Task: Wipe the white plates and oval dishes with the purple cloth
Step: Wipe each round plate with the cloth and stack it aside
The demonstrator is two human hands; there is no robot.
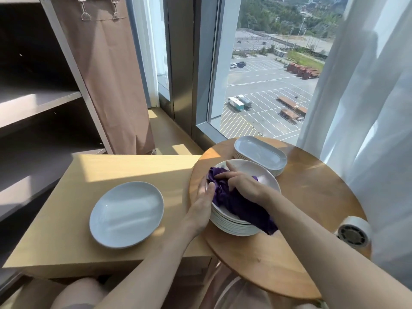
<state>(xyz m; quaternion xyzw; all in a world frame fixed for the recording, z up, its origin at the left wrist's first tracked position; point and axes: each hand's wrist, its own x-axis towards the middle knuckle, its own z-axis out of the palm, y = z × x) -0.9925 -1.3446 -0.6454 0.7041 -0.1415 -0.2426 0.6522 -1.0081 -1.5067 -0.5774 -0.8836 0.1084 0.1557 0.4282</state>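
Note:
A stack of white round plates (pixel 265 175) stands on the round wooden table (pixel 312 208). The purple cloth (pixel 236 204) lies bunched in the top plate and hangs over its near rim. My right hand (pixel 240 181) grips the cloth inside that plate. My left hand (pixel 202 199) holds the left rim of the stack, thumb over the edge. Behind the stack sits a pile of white oval dishes (pixel 260 155). One white plate (pixel 127 214) lies alone on the light wooden surface (pixel 73 208) to the left.
A white roll of tape (pixel 354 233) lies at the round table's right edge. Dark shelving (pixel 40 103) and a brown curtain (pixel 107 74) stand to the left. A window (pixel 272 74) and a white sheer curtain (pixel 365 108) are behind the table.

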